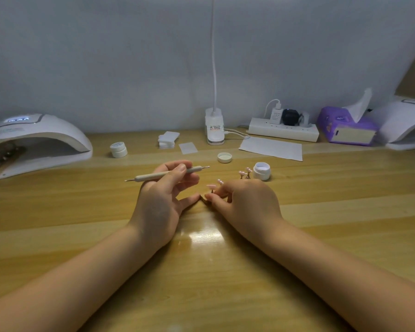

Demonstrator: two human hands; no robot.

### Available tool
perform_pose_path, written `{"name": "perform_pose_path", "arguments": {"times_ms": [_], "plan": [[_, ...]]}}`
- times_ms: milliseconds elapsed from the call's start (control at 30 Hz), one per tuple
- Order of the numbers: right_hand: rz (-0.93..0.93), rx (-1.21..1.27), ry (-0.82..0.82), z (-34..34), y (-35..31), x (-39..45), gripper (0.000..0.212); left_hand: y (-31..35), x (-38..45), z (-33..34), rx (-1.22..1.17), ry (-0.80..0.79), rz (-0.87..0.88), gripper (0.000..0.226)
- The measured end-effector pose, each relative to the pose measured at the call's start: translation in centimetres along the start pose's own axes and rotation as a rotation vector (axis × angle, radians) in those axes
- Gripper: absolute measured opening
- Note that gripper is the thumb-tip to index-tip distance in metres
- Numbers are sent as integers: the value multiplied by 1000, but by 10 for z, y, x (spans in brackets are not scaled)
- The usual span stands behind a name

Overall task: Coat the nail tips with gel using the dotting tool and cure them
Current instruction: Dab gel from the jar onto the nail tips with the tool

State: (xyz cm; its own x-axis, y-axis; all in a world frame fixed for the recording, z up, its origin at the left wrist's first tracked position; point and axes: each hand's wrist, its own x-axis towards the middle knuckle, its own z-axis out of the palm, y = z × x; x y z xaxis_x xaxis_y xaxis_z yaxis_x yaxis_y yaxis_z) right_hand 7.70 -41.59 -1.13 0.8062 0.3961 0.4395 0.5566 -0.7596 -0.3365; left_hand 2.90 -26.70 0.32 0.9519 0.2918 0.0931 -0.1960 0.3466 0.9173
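- Currently the left hand grips the dotting tool between thumb and fingers, with the shaft level over the middle of the bench and its metal tip pointing towards the right edge.
- The right hand has its fingers curled down around a nail tip stand; the pinch itself is partly hidden, so the exact contact cannot be confirmed.
- Further nail tips stand on small pegs just beyond the right hand, beside the open gel jar, towards the far right of the middle area. The jar lid lies apart from the jar, nearer the far edge.
- The curing lamp sits at the far left corner of the bench with its display lit; a second lamp occupies the far right corner.
- Judged step: preparing to load the tool and coat the held tip.
- Recommended practice:
  - Hold the stand low and braced on the bench so the tip cannot rock.
  - Take only a small bead of gel on the ball end; excess is likely to run over the edges.
  - Spread from the base towards the free edge in light strokes.
  - Keep coated tips upright and clear of the fingers while carrying them to the lamp.
- Risk: the pegs look light and may topple if brushed by the wrist.
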Motion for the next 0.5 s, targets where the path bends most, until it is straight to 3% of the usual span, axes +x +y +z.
{"name": "perform_pose_path", "arguments": {"times_ms": [300, 500], "plan": [[74, 196, -127, 0, 6, 7, 21, -2, 1, -2, 14, -10, -3, 13], [-77, 25, -47, -1, 2, 2, 29, -3, 0, -2, 45, -3, 18, 14]]}}
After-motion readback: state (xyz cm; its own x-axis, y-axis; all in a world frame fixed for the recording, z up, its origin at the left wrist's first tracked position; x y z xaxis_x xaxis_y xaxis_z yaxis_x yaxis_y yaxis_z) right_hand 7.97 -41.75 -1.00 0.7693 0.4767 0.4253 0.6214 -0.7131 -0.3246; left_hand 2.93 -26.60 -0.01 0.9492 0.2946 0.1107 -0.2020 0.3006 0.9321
